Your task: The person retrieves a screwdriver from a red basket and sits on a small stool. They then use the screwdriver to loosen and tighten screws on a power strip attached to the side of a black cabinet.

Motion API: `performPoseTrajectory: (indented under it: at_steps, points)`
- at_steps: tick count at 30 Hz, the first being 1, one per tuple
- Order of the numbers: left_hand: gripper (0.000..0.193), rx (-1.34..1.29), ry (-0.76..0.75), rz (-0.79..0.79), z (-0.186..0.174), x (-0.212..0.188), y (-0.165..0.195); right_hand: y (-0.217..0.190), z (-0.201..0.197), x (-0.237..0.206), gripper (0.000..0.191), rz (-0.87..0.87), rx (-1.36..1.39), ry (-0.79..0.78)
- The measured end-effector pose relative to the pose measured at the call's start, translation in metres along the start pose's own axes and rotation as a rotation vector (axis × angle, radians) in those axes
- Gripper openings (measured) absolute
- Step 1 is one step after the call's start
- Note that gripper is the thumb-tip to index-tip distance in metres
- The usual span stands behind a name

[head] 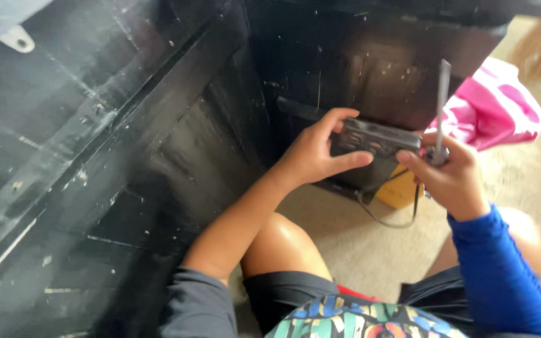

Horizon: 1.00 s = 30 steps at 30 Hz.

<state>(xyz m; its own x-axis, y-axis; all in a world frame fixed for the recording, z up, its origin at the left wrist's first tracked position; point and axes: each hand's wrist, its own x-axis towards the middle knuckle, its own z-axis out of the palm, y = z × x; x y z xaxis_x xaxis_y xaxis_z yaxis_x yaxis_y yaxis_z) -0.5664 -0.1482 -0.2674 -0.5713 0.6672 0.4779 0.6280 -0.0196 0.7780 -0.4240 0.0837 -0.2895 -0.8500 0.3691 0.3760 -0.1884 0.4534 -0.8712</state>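
Grey slotted box gripped by left hand; right hand clenches metal rod.

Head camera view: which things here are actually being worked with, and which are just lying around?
In use:
- grey box, held by the left hand
- metal rod, gripped by the right hand
- cable hanging below the box

Lying about:
- pink cloth
- yellow object
- black furniture

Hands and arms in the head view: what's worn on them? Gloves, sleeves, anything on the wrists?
Both hands are bare, no gloves. The left hand has a bare forearm; a dark grey short sleeve ends near the elbow. The right hand comes out of a bright blue long sleeve that reaches the wrist. No watch, rings or bands show, though the picture is slightly blurred.
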Motion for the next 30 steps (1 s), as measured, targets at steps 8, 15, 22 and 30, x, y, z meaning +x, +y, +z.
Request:
performPoseTrajectory:
  at_steps: [8, 15, 22, 30]
  points:
    - [0.053, -0.031, -0.003, 0.037, 0.003, 0.024, -0.049, -0.011, 0.029, 0.011, 0.029, 0.075, -0.08, 0.05]
    - [0.066, -0.152, -0.159, 0.045, 0.013, 0.073, -0.065, 0.035, 0.012, 0.036, 0.036, -0.14, -0.11, 0.285]
    - [0.055, -0.018, -0.094, 0.041, 0.012, 0.121, -0.071, 0.055, 0.01, 0.079, 0.042, -0.053, 0.029, 0.437]
    - [0.05, -0.103, -0.011, 0.108, 0.044, 0.113, -0.098, 0.062, 0.01, 0.066, 0.041, -0.021, 0.167, 0.524]
